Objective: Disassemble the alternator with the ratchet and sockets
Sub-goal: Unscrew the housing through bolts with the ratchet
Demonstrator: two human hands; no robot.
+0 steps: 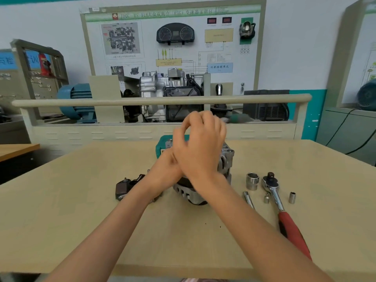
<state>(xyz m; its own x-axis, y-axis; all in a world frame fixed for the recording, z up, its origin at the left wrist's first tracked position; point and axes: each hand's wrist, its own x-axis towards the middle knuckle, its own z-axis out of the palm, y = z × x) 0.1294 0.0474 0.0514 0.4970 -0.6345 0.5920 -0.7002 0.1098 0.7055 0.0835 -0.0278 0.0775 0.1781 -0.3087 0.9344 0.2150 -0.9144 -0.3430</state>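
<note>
Both hands, left (165,169) and right (200,143), overlap above the alternator (195,192), grips unclear; heavy, rigid casting, best held by its ribbed housing; ratchet (278,200) at three o'clock.

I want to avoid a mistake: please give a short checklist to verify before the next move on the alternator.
1. Ratchet within reach, lying free on the table: ok.
2. Large socket upright beside the ratchet head: ok.
3. A socket fitted on the ratchet drive: not ok, the drive is bare.
4. Alternator resting on the table: ok.
5. Right hand free of tools: cannot tell, blurred.
6. Left hand steadying the alternator: cannot tell, hidden behind the right hand.
</note>
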